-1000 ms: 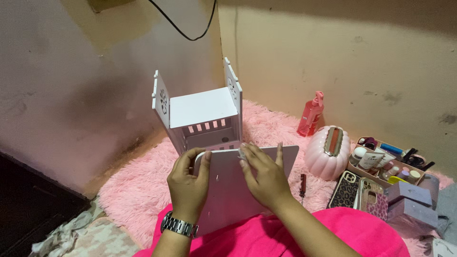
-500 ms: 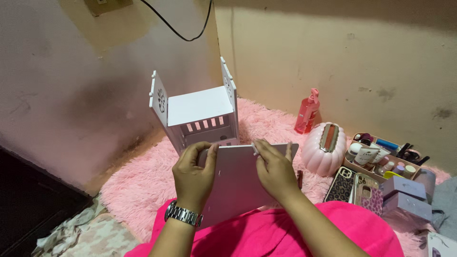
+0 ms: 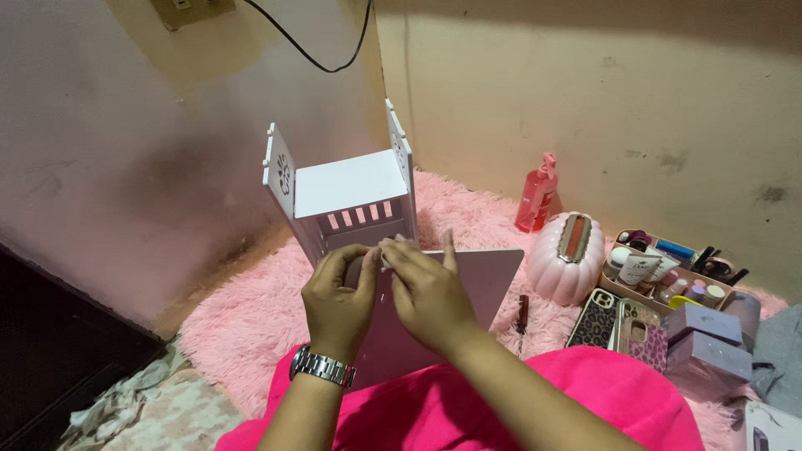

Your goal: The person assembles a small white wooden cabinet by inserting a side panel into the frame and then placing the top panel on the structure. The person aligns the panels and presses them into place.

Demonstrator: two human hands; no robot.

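Gripping white panel (image 3: 468,288) | left hand (image 3: 336,302), right hand (image 3: 428,292) pinch top edge (shelf (image 3: 342,196) behind)

A fluffy pink rug (image 3: 251,321) carries a white slatted shelf unit (image 3: 347,200), pink bottle (image 3: 535,194) and pumpkin-shaped case (image 3: 564,259).

Both hands meeting at centre, fingertips pinching together.
Left hand (image 3: 336,299) curling, thumb and fingers closing inward; right hand (image 3: 426,292) overlapping it, index finger pointing up, forearms angling in from below.

A flat white panel (image 3: 468,288) stands tilted on the lap, just before the white shelf unit (image 3: 347,196).
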